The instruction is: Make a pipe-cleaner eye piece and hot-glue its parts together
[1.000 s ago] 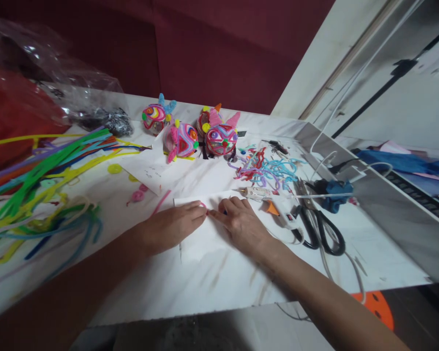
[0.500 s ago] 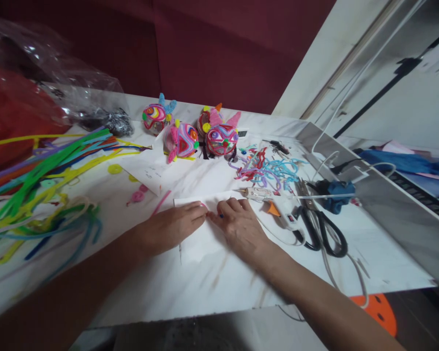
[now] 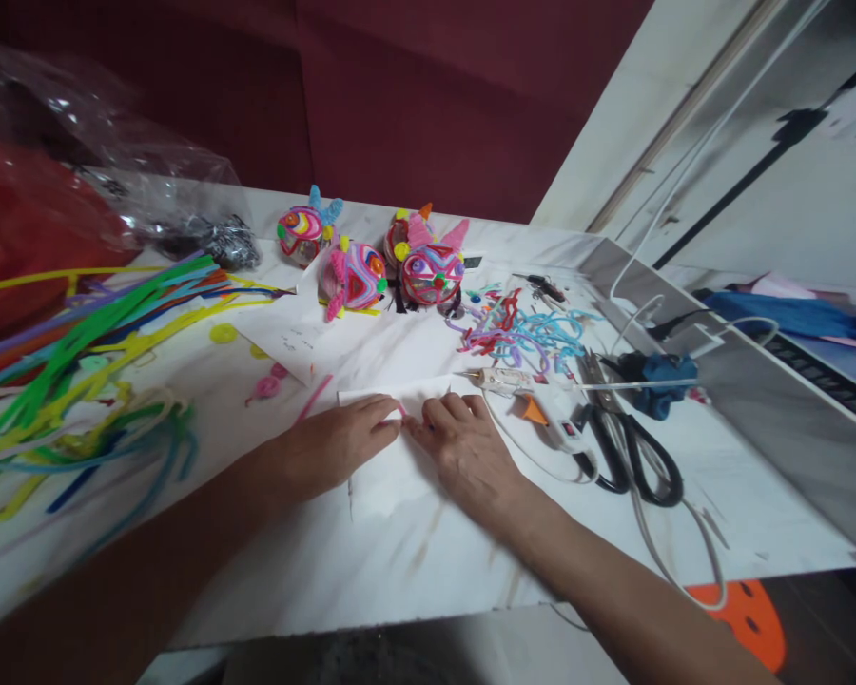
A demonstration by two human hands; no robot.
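Note:
A pink pipe cleaner [image 3: 316, 398] runs under my left hand [image 3: 342, 438], and a short bit of pink shows between my two hands. My left fingers are pressed together around it, palm down. Close by on the right, my right hand [image 3: 463, 447] has its fingers curled, with thumb and fingertip pinching at the pink end. Both hands rest over a small white sheet [image 3: 392, 485] lying on the marbled tabletop. My fingers cover most of the strip.
Several colourful fish-like balls [image 3: 434, 271] stand at the back. Loose pipe cleaners [image 3: 92, 328] spread out at left, with cut bits [image 3: 535, 328] at right. A white glue gun [image 3: 553, 409], black-handled scissors [image 3: 642, 447] and a cable lie right of my hands.
The hands stay almost in place, fingers shifting slightly over the paper. A little more of the pink strip shows between them. The view has shifted slightly.

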